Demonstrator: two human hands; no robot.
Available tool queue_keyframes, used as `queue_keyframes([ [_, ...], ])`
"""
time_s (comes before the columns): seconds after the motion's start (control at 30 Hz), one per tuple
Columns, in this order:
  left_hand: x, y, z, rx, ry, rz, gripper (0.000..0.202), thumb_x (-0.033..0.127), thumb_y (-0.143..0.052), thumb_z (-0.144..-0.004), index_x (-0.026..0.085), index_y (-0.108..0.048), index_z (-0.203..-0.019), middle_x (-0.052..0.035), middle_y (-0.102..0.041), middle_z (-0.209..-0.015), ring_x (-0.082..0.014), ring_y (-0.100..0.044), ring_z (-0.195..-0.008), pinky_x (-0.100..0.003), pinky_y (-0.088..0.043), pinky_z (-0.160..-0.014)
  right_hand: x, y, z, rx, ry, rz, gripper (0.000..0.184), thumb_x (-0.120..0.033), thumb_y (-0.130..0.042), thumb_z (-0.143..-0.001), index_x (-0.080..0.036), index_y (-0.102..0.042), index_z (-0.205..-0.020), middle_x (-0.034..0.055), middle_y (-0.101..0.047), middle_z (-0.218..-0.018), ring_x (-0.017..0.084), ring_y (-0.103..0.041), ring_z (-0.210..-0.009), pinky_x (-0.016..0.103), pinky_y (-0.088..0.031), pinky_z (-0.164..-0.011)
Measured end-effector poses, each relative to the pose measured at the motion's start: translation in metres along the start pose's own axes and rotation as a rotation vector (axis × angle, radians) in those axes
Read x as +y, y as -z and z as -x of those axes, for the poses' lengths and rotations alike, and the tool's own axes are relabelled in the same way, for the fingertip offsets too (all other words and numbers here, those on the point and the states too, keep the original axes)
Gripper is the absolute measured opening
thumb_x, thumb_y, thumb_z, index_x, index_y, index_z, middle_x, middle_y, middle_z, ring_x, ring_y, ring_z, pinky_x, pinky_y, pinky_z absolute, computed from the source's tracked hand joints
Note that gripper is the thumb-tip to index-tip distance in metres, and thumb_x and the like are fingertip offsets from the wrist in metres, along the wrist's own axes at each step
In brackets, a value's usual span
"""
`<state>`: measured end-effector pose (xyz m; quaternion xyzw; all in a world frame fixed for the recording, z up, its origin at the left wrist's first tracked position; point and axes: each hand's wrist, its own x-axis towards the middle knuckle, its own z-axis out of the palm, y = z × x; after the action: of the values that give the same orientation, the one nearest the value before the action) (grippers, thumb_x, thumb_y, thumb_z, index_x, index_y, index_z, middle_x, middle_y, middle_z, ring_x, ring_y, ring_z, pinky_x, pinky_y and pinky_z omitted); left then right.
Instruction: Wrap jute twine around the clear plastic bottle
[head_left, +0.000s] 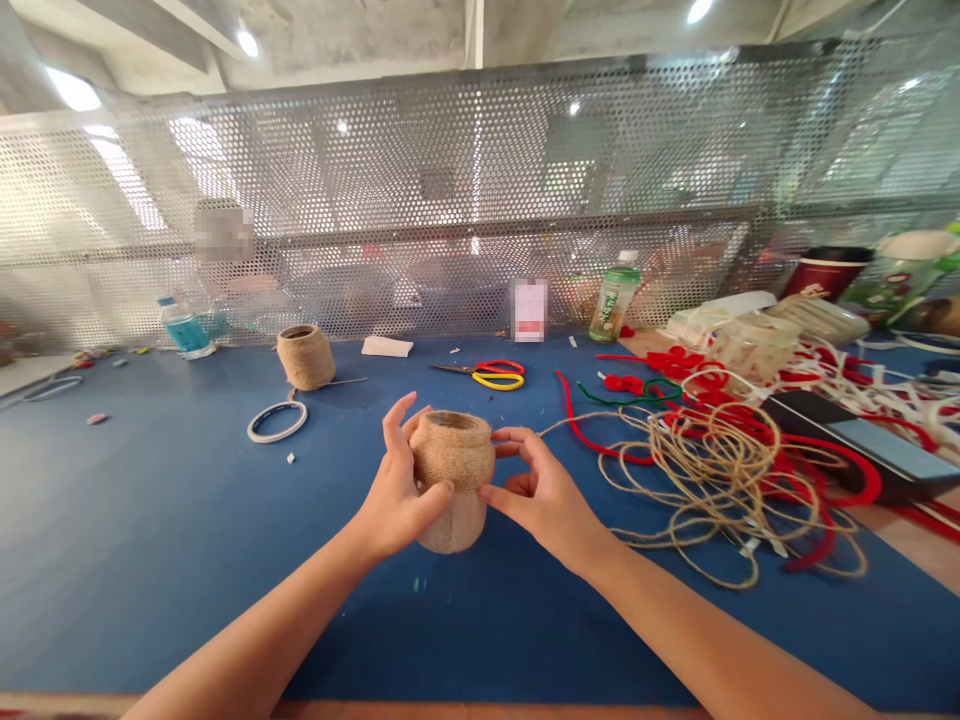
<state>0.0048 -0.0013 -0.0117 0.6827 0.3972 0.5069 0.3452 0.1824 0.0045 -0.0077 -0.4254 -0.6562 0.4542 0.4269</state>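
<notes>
A small jar, its upper part wrapped in jute twine and its lower part bare and pale, is held above the blue table in front of me. My left hand grips the jar's left side, thumb pressed on the front. My right hand touches its right side, fingers pinched at the twine that trails from the jar. The twine runs off to a loose tangle of jute twine on the right.
A second twine-wrapped jar stands at the back left beside a tape ring. Scissors, a green bottle, red pipe cleaners and a tablet lie right. A person sits behind the mesh screen.
</notes>
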Motion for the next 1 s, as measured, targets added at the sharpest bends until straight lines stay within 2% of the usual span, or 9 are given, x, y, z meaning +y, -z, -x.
queue_keyframes([
  [0.1, -0.003, -0.0001, -0.001, 0.009, -0.039, -0.054, 0.088, 0.031, -0.062, -0.068, 0.023, -0.002, -0.132, -0.0173, -0.03, -0.135, -0.0286, -0.03, -0.129, -0.05, -0.023, -0.105, -0.0011, 0.0009, 0.0006, 0.014, 0.019, 0.028, 0.045, -0.023, -0.066, -0.066, -0.022, -0.041, -0.104, 0.0036, -0.051, -0.107, -0.002, -0.036, -0.042, 0.017, -0.031, -0.039],
  [0.17, -0.004, -0.0009, -0.0019, 0.026, -0.051, -0.095, 0.096, 0.032, -0.069, -0.063, 0.024, -0.002, -0.131, -0.0164, -0.034, -0.133, -0.0289, -0.035, -0.126, -0.051, -0.023, -0.104, -0.0014, 0.0013, 0.0008, 0.016, 0.03, 0.04, 0.045, -0.024, -0.067, -0.066, -0.023, -0.041, -0.103, 0.0032, -0.05, -0.109, -0.003, -0.035, -0.041, 0.017, -0.031, -0.038],
  [0.27, -0.0028, -0.003, -0.0027, 0.043, -0.032, -0.129, 0.101, 0.032, -0.073, -0.058, 0.026, -0.002, -0.13, -0.0138, -0.041, -0.125, -0.0274, -0.046, -0.115, -0.05, -0.031, -0.099, -0.0012, 0.0012, 0.0011, 0.014, 0.042, 0.057, 0.043, -0.025, -0.066, -0.067, -0.023, -0.042, -0.103, 0.0028, -0.05, -0.11, -0.003, -0.034, -0.041, 0.018, -0.031, -0.039],
  [0.37, 0.0008, -0.0049, -0.0024, 0.079, 0.009, -0.159, 0.1, 0.032, -0.074, -0.057, 0.025, -0.005, -0.129, -0.0111, -0.047, -0.116, -0.0253, -0.052, -0.107, -0.048, -0.037, -0.095, -0.001, 0.0009, 0.0012, 0.015, 0.053, 0.078, 0.042, -0.025, -0.065, -0.069, -0.023, -0.043, -0.104, 0.0027, -0.05, -0.109, -0.003, -0.035, -0.042, 0.018, -0.032, -0.04],
  [0.6, 0.0047, -0.007, -0.003, 0.126, 0.039, -0.169, 0.092, 0.028, -0.072, -0.057, 0.023, -0.011, -0.126, -0.0087, -0.053, -0.11, -0.0222, -0.055, -0.101, -0.043, -0.04, -0.093, -0.0014, 0.0003, 0.001, 0.013, 0.071, 0.104, 0.039, -0.026, -0.063, -0.071, -0.023, -0.043, -0.104, 0.0036, -0.049, -0.114, -0.002, -0.035, -0.043, 0.019, -0.034, -0.042],
  [0.77, 0.0051, -0.0072, -0.004, 0.15, 0.064, -0.141, 0.089, 0.027, -0.072, -0.057, 0.022, -0.014, -0.124, -0.0084, -0.054, -0.108, -0.0218, -0.056, -0.099, -0.041, -0.041, -0.091, -0.0043, -0.0003, 0.0034, 0.04, 0.072, 0.175, 0.036, -0.022, -0.06, -0.072, -0.021, -0.044, -0.104, 0.0036, -0.05, -0.104, -0.001, -0.03, -0.043, 0.018, -0.03, -0.039],
  [0.87, 0.0055, -0.007, -0.0044, 0.169, 0.082, -0.124, 0.087, 0.027, -0.072, -0.057, 0.022, -0.015, -0.123, -0.008, -0.055, -0.106, -0.0218, -0.056, -0.098, -0.041, -0.042, -0.09, -0.0039, 0.0005, 0.0038, 0.092, 0.11, 0.229, 0.033, -0.021, -0.06, -0.071, -0.02, -0.045, -0.1, 0.0032, -0.047, -0.1, 0.0, -0.029, -0.045, 0.018, -0.029, -0.039],
  [1.0, 0.0038, -0.0064, -0.006, 0.188, 0.099, -0.111, 0.084, 0.027, -0.071, -0.058, 0.022, -0.015, -0.121, -0.0067, -0.056, -0.102, -0.0211, -0.058, -0.094, -0.041, -0.044, -0.087, 0.0001, 0.0015, 0.0026, 0.103, 0.208, 0.272, 0.019, -0.021, -0.06, -0.072, -0.019, -0.05, -0.087, 0.0008, -0.041, -0.093, 0.001, -0.032, -0.047, 0.019, -0.035, -0.043],
])
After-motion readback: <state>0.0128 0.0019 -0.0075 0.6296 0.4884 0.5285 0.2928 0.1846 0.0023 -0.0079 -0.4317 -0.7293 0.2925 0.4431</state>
